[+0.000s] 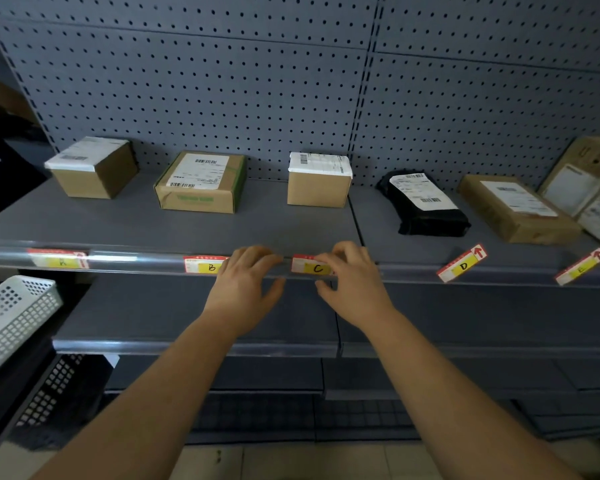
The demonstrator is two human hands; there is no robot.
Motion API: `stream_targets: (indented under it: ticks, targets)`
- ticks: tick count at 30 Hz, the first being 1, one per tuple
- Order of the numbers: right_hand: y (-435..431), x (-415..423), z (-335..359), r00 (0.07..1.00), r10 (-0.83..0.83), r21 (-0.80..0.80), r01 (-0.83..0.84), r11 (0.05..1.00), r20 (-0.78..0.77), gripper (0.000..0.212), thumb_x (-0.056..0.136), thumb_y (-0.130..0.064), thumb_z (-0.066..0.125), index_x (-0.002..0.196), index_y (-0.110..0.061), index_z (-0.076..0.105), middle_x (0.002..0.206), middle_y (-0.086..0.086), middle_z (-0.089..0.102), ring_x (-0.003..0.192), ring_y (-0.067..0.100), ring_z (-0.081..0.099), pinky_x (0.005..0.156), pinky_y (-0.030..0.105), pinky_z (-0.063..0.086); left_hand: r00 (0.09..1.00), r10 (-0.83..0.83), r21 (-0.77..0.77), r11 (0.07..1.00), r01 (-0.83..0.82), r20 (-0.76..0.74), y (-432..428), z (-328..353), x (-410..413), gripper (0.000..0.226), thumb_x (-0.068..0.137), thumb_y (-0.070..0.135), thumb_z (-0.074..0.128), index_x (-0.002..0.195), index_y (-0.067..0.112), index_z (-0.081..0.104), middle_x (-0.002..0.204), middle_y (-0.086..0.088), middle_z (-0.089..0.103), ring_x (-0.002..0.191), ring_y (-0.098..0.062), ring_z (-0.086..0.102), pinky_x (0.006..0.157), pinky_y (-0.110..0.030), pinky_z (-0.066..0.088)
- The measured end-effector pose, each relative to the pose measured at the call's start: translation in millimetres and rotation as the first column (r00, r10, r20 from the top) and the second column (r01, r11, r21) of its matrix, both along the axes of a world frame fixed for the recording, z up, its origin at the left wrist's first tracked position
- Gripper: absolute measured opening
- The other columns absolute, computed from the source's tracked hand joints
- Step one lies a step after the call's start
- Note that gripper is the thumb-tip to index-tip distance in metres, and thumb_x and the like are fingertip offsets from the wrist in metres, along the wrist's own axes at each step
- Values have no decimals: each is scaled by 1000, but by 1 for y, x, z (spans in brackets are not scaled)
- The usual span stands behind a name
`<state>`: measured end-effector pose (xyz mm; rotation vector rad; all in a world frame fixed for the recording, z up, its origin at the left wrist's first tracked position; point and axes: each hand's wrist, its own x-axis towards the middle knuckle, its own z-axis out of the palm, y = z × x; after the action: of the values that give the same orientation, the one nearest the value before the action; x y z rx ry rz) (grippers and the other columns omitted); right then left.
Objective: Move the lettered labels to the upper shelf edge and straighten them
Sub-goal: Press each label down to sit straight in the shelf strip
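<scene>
The right hand [354, 282] is closing its grip on the right end of label C [314, 268], fingers curling over the top of it and the thumb tucking in underneath. The left hand [246, 282] is keeping a looser grip: its fingers are lying lightly bent along the upper shelf edge [136, 259] just left of label C, thumb spread apart below, holding nothing that I can make out. Whether its fingertips are touching the label itself is hard to tell.

Label C is sitting on that edge between the 2 hands, looking close to level. Label B [207, 266] is sitting just beside the left hand and label A [61, 259] well off to the left, both looking seated along the rail. To the right, label D [463, 265] and label E [581, 266] are lying tilted, their right ends riding up onto the shelf surface.

Judging by this, the step in hand is squaring label C, with 3 of 5 labels nearly dealt with. The next move is probably calling for a light press along C, then a reach right to D, turning it down until it runs parallel with the edge.

Behind, parcels [200, 183] are resting on the shelf.
</scene>
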<state>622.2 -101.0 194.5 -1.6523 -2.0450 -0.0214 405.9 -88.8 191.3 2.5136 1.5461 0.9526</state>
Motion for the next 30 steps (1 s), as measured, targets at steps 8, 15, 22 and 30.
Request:
stream_targets:
  ticks: [8,15,22,30]
  targets:
    - [-1,-2,3,1000,-4,-42,5,999,23,46,79,-33,70,123,-29,58,116,-1,36,110,19,36,93,35,39,999,-32,-19,999,32,-21,-2,-6,14,42,85,41,49,119,19,59,115,-1,56,107,-23,49,93,-44,43]
    - [-10,10,-1,999,-40,-67,40,997,1,55,83,-34,68,134,-25,51,120,-1,40,110,18,38,98,37,39,996,-9,-10,1000,8,-88,-1,-1,27,43,85,30,61,125,15,55,119,-5,52,110,-27,46,94,-46,41]
    - [-8,9,3,999,-21,-104,25,994,34,59,82,-39,68,137,-29,47,118,-1,37,110,18,36,98,37,38,987,37,-22,999,-41,-157,0,0,36,46,88,35,56,131,20,49,126,-3,45,114,-24,41,98,-42,35]
    - [-10,13,3,1000,-8,-109,10,994,19,57,81,-38,70,134,-29,51,118,-1,36,111,18,36,99,38,38,986,54,-14,998,-57,-156,1,0,39,39,87,32,58,123,17,55,123,-4,45,112,-25,40,96,-41,34]
